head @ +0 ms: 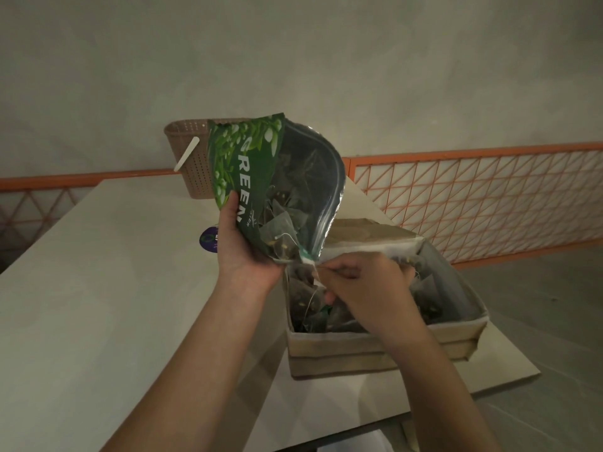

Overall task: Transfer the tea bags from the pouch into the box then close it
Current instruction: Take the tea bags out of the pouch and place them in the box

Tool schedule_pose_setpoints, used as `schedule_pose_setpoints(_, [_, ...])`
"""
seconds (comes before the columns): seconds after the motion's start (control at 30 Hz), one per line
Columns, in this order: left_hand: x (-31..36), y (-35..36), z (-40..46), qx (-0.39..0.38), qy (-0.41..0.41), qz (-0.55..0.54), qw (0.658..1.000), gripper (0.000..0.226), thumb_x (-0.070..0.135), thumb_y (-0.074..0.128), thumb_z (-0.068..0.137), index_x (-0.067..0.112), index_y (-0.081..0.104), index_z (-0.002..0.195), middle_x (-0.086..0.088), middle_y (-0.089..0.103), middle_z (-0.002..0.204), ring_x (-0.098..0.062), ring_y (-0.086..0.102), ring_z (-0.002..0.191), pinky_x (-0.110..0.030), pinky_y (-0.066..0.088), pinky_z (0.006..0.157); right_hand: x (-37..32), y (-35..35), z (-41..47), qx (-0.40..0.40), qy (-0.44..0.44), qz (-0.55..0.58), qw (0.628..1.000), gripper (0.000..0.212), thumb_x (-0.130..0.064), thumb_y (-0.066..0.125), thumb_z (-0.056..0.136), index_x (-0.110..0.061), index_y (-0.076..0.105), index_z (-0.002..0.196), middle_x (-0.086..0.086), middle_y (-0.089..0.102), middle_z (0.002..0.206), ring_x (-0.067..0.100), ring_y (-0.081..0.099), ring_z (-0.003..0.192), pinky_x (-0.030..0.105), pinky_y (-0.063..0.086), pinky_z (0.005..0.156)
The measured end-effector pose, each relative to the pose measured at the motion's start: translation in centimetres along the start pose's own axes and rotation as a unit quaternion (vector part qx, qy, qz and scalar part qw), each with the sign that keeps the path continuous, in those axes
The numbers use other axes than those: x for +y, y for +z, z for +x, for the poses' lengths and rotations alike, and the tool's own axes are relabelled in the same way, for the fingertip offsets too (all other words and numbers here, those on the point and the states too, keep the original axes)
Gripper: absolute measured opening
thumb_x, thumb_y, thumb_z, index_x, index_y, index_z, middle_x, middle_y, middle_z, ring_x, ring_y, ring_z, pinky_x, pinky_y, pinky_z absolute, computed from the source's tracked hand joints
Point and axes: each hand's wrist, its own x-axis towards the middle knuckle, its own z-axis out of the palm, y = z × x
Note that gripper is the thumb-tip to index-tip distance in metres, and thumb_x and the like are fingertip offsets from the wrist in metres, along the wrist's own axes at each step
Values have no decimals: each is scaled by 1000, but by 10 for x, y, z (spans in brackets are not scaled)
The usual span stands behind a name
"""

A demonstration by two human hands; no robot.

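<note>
Tea bags spilling from tilted pouch over the box

Left hand clamps the pouch mouth-down above the box on the surface, likely so bags drop inside; right hand pinches a string at the mouth, over bags already in the box.

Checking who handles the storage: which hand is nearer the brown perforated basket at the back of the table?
Left. The left hand holds the green pouch just in front of the basket; the right hand works lower, over the fabric box.
</note>
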Motion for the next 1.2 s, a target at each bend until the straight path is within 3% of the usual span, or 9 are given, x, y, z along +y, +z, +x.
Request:
schedule_pose_setpoints(0.1, [1,1,-2,4,1,9,1000,56,55,52,98,20,63,140,-11,64,141,-35,58,133,-54,39,117,1,-6,-1,102,-16,-46,994,13,-45,64,89,-38,73,84,-21,70,73,-1,59,95,26,11,79])
schedule_pose_setpoints(0.27, [-1,6,-7,8,4,6,1000,54,53,51,99,19,64,138,-13,67,137,-37,61,129,-53,42,114,1,-7,-3,204,-68,5,977,7,-37,74,82,-40,71,88,-28,64,79,9,61,101,31,18,99])
schedule_pose_setpoints(0.37, [-1,8,-8,10,2,5,1000,54,53,51,99,18,65,137,-13,68,135,-36,62,127,-52,44,113,-6,-9,-7,210,-102,46,971,14,-36,75,80,-45,67,84,-27,64,88,10,57,105,52,31,102])
schedule_pose_setpoints(0.5, [-2,11,-10,16,-3,-5,1000,57,54,53,97,15,64,137,-16,68,133,-38,62,127,-54,42,114,-9,-9,-9,156,-131,85,975,6,-47,71,72,-41,69,75,-19,57,101,6,53,110,41,26,99])
schedule_pose_setpoints(0.6, [-1,13,-11,22,-3,3,1000,58,56,53,96,16,65,136,-16,68,134,-38,62,126,-53,46,110,-7,-4,-7,111,-139,65,982,29,-62,61,72,-35,71,73,-21,55,107,4,49,116,28,17,105])
schedule_pose_setpoints(0.67, [-1,14,-13,25,-2,4,1000,58,56,53,96,15,65,135,-16,68,134,-38,61,127,-53,45,111,-6,-1,-4,118,-130,64,982,35,-64,54,77,-33,71,75,-19,58,101,7,53,110,37,25,107])
schedule_pose_setpoints(0.8, [-2,16,-15,32,11,3,999,55,54,52,98,15,67,134,-16,69,131,-37,62,126,-52,46,110,-6,5,0,113,-119,64,984,20,-58,51,80,-42,64,84,-20,59,95,6,56,99,51,45,93])
schedule_pose_setpoints(0.97, [-3,16,-15,18,6,-7,1000,57,53,51,98,13,65,136,-17,67,134,-37,61,127,-50,48,107,-13,11,-3,89,-112,-47,989,39,-60,58,83,-38,70,113,-14,52,109,6,48,110,32,25,88])
schedule_pose_setpoints(1.2, [-3,10,-11,22,10,3,1000,57,53,50,98,15,63,139,-16,66,136,-36,60,129,-51,44,112,-13,13,9,177,-137,14,975,11,-31,71,85,-22,77,88,-6,59,97,18,58,96,49,49,82])
